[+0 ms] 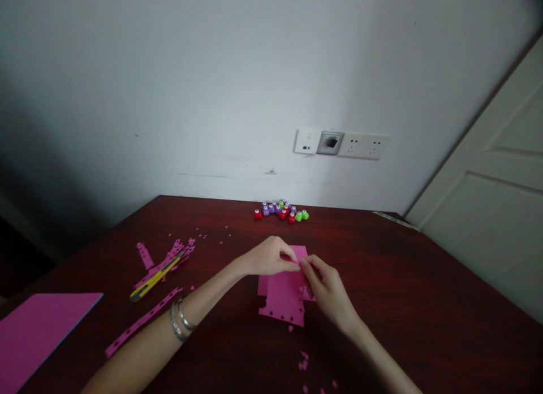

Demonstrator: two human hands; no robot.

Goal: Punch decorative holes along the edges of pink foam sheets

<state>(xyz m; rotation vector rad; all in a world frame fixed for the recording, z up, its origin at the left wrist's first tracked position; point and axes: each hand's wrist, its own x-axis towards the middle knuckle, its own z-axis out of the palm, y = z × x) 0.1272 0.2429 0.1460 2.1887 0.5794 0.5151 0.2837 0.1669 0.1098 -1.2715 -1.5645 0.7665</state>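
Pink paper (283, 295) lies in front of me, with a row of punched holes along its near edge; part of it is folded or layered. My left hand (271, 255) reaches over its far part, thumb and forefinger pinched together. My right hand (324, 281) is pinched too, its fingertips meeting the left ones at the paper's right side. Whatever sits between the fingertips is too small to make out. Small punched pink paper bits (304, 361) are scattered on the table below the sheet.
Small red, purple and green craft punches (283, 214) cluster near the wall. To the left, a yellow utility knife (156, 276) rests on punched pink scraps, beside a long punched strip (142, 323). A stack of pink paper (42, 332) lies at the table's (424, 303) left edge.
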